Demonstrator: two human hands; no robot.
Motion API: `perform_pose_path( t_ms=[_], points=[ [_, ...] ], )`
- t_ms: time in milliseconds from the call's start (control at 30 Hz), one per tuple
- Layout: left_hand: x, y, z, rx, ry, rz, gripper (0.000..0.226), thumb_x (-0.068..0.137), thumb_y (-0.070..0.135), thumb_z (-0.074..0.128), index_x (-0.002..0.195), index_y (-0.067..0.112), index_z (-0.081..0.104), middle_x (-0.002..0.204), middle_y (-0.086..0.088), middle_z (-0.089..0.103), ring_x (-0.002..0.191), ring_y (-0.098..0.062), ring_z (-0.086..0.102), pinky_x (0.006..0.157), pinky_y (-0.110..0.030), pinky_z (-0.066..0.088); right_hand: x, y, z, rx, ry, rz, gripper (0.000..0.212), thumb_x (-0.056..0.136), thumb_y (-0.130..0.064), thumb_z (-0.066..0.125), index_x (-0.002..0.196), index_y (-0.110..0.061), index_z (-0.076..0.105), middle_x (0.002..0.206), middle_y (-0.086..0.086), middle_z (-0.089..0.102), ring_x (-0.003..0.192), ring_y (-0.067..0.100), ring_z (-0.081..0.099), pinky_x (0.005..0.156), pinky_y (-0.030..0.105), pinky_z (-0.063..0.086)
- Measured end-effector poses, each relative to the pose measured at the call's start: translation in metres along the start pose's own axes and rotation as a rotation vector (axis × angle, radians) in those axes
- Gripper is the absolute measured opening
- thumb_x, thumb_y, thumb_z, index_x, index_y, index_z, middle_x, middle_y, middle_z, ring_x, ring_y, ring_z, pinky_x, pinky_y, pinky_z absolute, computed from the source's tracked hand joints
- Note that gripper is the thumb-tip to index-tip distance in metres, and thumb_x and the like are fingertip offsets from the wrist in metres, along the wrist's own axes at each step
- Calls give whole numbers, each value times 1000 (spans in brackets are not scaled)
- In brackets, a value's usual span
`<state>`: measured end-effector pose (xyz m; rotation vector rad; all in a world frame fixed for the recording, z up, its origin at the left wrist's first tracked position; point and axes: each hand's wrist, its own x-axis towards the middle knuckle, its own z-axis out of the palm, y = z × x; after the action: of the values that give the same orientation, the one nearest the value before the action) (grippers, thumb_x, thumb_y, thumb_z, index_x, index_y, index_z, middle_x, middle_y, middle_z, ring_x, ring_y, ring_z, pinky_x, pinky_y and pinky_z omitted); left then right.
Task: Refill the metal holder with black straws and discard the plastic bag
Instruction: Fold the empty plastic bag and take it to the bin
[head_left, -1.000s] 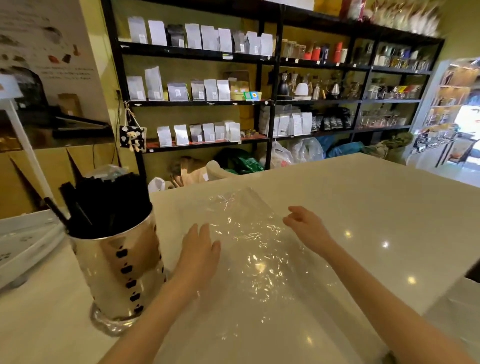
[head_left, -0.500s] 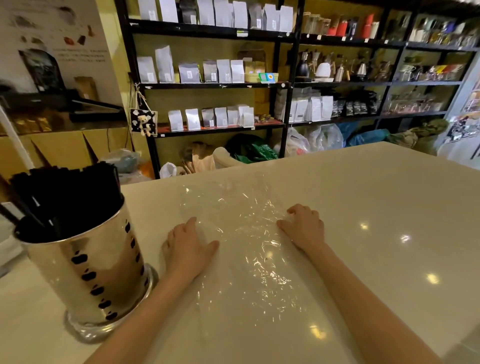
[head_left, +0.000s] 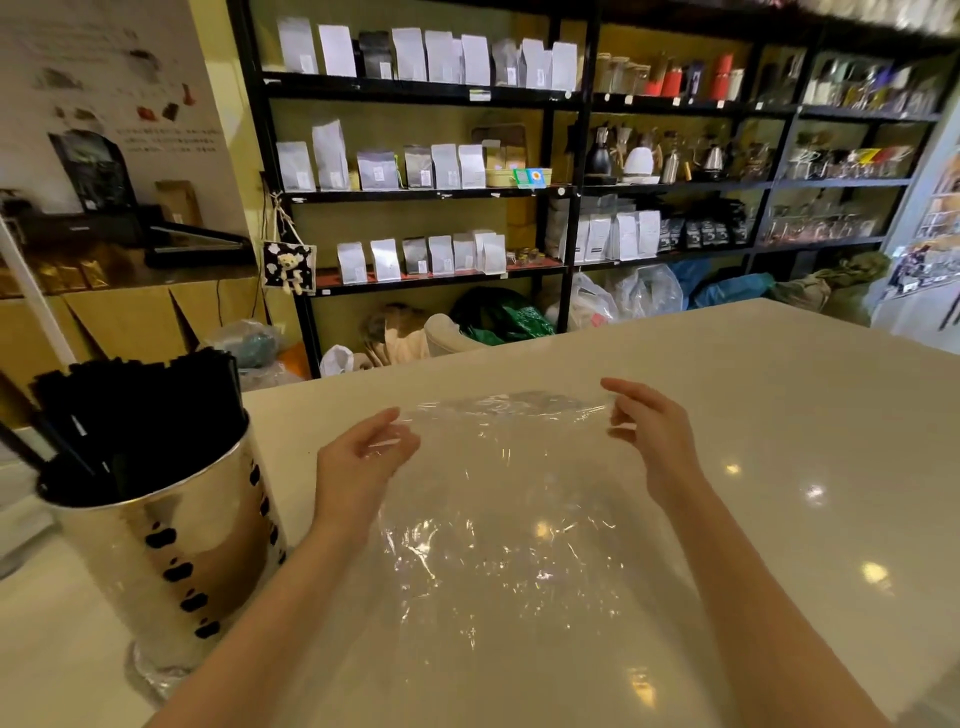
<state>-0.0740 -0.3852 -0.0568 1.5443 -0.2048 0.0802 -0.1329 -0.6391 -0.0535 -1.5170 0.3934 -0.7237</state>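
Nearest us, the clear plastic bag lies flat on the pale counter, empty as far as we can tell, its near part spread between our forearms. Left of the bag, just beside our left forearm, stands the metal holder w/ dark slots, packed full of black straws — so refill looks done, and we're on the discard step. Further along the bag, our left hand pinches its far left corner, fingers curled round the film; our right hand pinches the far right corner, thumb and fingertips closed on it. That far edge is lifted off the counter. Next move, we'd guess: fold or scrunch the bag toward us — film's slippery, so keep both pinches firm. No bin in view. Beyond the bag, black shelves of white pouches.
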Motion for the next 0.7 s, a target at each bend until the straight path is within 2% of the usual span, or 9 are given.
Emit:
perform_pose_path(
  t_ms=[100, 200, 267, 333, 400, 500, 600, 633, 700],
  points=[
    [2, 16, -5, -8, -36, 22, 53, 73, 10, 70, 122, 21, 53, 91, 8, 65, 86, -7, 59, 75, -23, 47, -4, -14, -3, 37, 17, -74, 33, 88, 4, 42, 95, -15, 68, 68, 2, 51, 67, 14, 48, 64, 26, 44],
    [4, 25, -10, 29, -57, 37, 52, 76, 12, 67, 124, 19, 51, 93, 7, 67, 89, -12, 60, 78, -28, 46, -6, -20, -3, 47, 12, -111, 33, 83, 6, 44, 96, -14, 68, 71, 0, 54, 70, 13, 49, 68, 26, 45],
    [6, 27, -13, 55, -46, 44, 45, 80, 11, 62, 123, 14, 52, 90, 4, 68, 85, -14, 61, 74, -26, 46, -9, -19, -3, -33, 10, -156, 34, 81, 7, 48, 99, -13, 68, 70, -1, 53, 68, 11, 49, 69, 20, 45],
    [8, 27, -16, 167, -31, 86, 40, 80, 13, 61, 120, 12, 56, 92, -3, 69, 91, -18, 61, 78, -29, 47, -11, -17, -4, -174, 4, -216, 35, 76, 9, 52, 93, -18, 68, 67, -2, 53, 63, 8, 49, 64, 11, 43],
    [9, 25, -18, 314, -19, 120, 35, 78, 14, 64, 113, 13, 61, 99, -8, 70, 97, -20, 61, 85, -30, 46, -9, -13, -5, -307, 7, -244, 28, 74, 5, 57, 83, -18, 69, 67, -1, 57, 63, 11, 51, 63, 17, 43],
    [6, 24, -16, 430, 5, 162, 24, 76, 11, 67, 100, 12, 67, 91, -6, 70, 82, -11, 62, 80, -26, 47, -6, -7, -7, -527, 125, -264, 11, 75, -6, 63, 76, -11, 72, 80, 8, 65, 86, 25, 55, 75, 29, 39],
    [0, 27, -10, 579, 30, 308, 15, 76, 11, 67, 91, 12, 70, 81, -2, 67, 71, 0, 55, 65, -13, 41, -6, -2, -6, -881, 233, -383, 14, 74, -5, 63, 82, -10, 71, 104, 13, 63, 111, 32, 41, 90, 37, 34],
    [-2, 28, -8, 630, 50, 374, 13, 76, 13, 67, 89, 13, 70, 82, -1, 66, 69, -2, 53, 62, -11, 38, -8, -2, -6, -942, 221, -451, 20, 71, -3, 63, 87, -12, 70, 113, 13, 60, 116, 30, 35, 95, 41, 32],
    [-4, 31, -6, 731, 97, 497, 13, 75, 16, 68, 87, 14, 71, 85, 0, 60, 73, -9, 49, 62, -10, 34, -14, -6, 0, -956, 93, -589, 33, 67, -10, 62, 99, -18, 68, 126, 10, 55, 124, 25, 30, 102, 42, 26]
  ],
)
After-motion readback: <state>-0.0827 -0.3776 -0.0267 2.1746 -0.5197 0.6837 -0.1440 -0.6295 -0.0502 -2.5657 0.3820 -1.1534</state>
